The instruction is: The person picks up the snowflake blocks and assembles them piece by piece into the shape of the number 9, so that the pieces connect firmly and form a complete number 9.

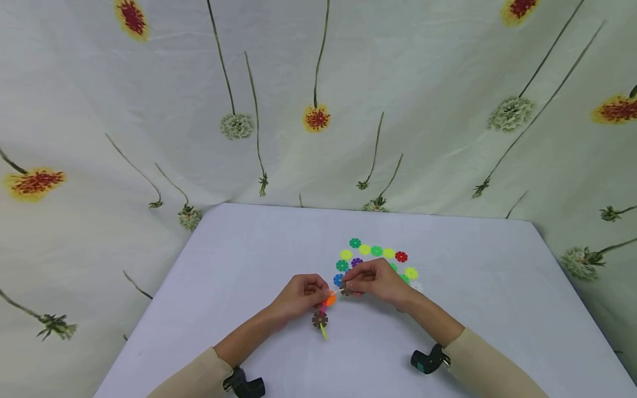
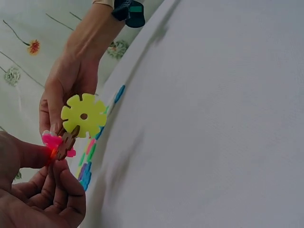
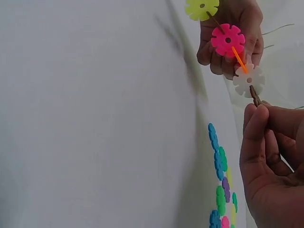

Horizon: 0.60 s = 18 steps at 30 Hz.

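Above the table, my left hand (image 1: 300,296) pinches the orange disc of a short chain of notched plastic flower discs. In the right wrist view the chain runs from a yellow disc (image 3: 202,6) through a brown one to a pink disc (image 3: 228,41), the orange disc (image 3: 239,60) and a white disc (image 3: 249,81). Between thumb and fingertips, my right hand (image 1: 379,281) pinches a brown disc (image 3: 256,98) edge-on, its rim at a notch of the white disc. The chain's other brown disc (image 1: 320,319) and yellow end hang below my left hand.
Loose flower discs in several colours lie flat on the white table (image 1: 249,237) beyond my right hand, among them a red disc (image 1: 401,256) and a blue disc (image 1: 338,280). My right hand covers part of this group. A flower-patterned cloth (image 1: 278,149) hangs behind the table.
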Each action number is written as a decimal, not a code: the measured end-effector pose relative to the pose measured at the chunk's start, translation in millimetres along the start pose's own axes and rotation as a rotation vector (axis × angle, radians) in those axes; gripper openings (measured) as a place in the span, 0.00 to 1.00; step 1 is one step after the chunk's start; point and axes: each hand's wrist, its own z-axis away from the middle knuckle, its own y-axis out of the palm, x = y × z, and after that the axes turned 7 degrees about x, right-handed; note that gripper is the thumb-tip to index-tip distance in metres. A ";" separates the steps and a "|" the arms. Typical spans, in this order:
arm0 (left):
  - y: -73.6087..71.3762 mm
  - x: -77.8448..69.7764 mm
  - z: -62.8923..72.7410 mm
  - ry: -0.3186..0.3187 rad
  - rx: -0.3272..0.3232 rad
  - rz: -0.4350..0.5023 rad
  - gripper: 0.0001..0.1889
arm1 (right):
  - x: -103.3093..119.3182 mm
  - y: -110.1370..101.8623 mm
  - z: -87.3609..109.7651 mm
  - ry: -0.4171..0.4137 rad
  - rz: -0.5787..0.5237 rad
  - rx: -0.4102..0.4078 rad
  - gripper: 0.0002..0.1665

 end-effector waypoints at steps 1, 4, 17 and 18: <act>0.3 -0.5 0.1 0.001 0.003 -0.006 0.11 | 0.8 0.0 0.1 0.000 0.005 0.004 0.12; 0.4 -1.2 0.4 0.005 0.020 -0.011 0.11 | 1.7 0.1 0.9 -0.004 0.018 -0.003 0.12; -1.7 3.7 -0.2 0.033 0.050 0.116 0.11 | -3.8 2.5 -1.0 -0.017 -0.055 -0.067 0.16; -1.5 3.6 -0.7 0.034 0.058 0.118 0.11 | -3.3 2.6 -0.5 -0.022 -0.054 -0.065 0.15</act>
